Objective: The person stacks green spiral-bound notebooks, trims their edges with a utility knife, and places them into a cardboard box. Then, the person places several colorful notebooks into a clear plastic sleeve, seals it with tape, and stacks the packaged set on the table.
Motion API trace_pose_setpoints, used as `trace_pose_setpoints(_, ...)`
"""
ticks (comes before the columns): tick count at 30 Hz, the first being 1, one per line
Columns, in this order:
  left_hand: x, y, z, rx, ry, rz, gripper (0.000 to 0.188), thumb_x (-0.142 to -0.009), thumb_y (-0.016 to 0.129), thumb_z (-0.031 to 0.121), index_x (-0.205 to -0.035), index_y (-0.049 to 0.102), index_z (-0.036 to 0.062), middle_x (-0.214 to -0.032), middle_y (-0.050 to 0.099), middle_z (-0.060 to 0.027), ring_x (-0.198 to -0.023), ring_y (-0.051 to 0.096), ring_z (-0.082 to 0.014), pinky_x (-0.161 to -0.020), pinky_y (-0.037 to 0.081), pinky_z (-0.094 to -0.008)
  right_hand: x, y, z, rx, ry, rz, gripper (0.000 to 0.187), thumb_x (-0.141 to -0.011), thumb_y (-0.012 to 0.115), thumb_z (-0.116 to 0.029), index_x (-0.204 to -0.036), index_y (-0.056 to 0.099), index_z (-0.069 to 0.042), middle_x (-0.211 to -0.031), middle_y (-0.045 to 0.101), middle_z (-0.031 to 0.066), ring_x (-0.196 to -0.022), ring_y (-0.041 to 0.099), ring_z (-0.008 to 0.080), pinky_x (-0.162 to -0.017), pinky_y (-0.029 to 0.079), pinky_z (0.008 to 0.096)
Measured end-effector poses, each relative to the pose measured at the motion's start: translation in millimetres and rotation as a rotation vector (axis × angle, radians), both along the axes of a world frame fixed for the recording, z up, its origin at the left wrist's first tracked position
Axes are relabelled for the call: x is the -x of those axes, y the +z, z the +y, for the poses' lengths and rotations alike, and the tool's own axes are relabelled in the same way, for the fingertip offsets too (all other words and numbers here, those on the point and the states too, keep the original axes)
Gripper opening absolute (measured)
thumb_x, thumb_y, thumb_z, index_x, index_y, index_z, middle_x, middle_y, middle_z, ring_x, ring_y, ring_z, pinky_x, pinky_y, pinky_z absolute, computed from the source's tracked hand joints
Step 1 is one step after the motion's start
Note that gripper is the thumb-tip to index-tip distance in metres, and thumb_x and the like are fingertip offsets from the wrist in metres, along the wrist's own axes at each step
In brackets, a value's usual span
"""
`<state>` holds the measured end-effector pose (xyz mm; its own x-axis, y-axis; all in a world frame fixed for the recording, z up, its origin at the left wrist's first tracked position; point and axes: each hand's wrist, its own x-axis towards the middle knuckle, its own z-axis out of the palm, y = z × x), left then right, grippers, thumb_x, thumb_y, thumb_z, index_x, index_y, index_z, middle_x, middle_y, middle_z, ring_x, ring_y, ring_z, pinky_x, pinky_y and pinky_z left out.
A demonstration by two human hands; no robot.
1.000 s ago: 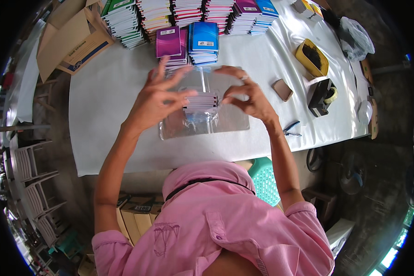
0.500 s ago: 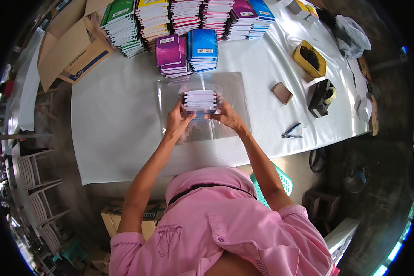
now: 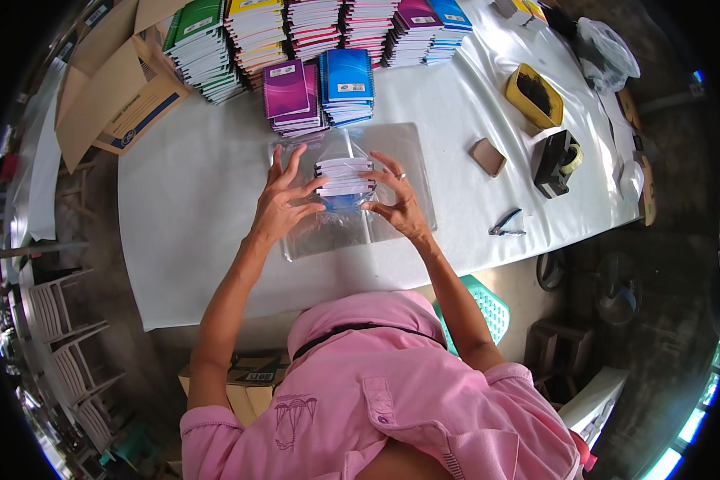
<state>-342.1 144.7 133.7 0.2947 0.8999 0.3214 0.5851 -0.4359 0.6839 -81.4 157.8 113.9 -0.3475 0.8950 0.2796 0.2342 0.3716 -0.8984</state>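
A small stack of spiral notebooks, white page edges toward me, sits in clear plastic wrap in the middle of the table. Beneath it lies a flat pile of clear plastic bags. At the stack's left side is my left hand, open, with spread fingers and some fingertips at the plastic. My right hand, wearing a ring, is open on the other side, its fingers apart and reaching over the stack's right edge. Just behind stand short piles of purple notebooks and blue notebooks.
Tall notebook stacks line the table's far side, with an open cardboard box to their left. On the right are a yellow container, a tape dispenser, a brown block and pliers. A green stool stands below.
Both hands have loosened from the wrapped stack and spread their fingers. The left hand has shifted left. The stack stays on the plastic bags, its wrap now peaked at the back.
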Motion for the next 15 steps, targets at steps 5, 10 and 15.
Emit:
trace_pose_setpoints(5,-9,9,17,-0.111,-0.071,0.101,0.051,-0.060,0.085,0.025,-0.109,0.071,0.0328,-0.150,0.034,-0.0007,-0.141,0.019,-0.0386,-0.110,0.032,-0.0499,17,2,-1,-0.030,0.014,0.051,0.057,-0.064,0.084,-0.022,-0.115,0.063,-0.013,-0.142,0.040,0.0142,-0.131,0.038,0.0327,-0.103,0.039,0.0459)
trace_pose_setpoints(10,-15,4,14,-0.114,-0.019,0.079,0.052,-0.061,0.085,0.022,-0.110,0.071,0.0318,-0.151,0.034,-0.0034,-0.141,0.019,-0.0404,-0.109,0.032,-0.0497,25,7,-15,-0.002,-0.064,0.073,0.053,-0.065,0.084,-0.021,-0.113,0.064,-0.014,-0.140,0.040,0.0145,-0.131,0.037,0.0327,-0.101,0.041,0.0452)
trace_pose_setpoints(15,-18,1,15,-0.113,-0.023,0.058,0.040,-0.069,0.080,0.026,-0.108,0.072,0.0310,-0.150,0.034,-0.0022,-0.141,0.018,-0.0403,-0.110,0.031,-0.0497,30,4,-8,-0.025,-0.155,0.066,0.037,-0.070,0.081,-0.016,-0.103,0.067,-0.011,-0.134,0.045,0.0139,-0.123,0.045,0.0319,-0.098,0.043,0.0412)
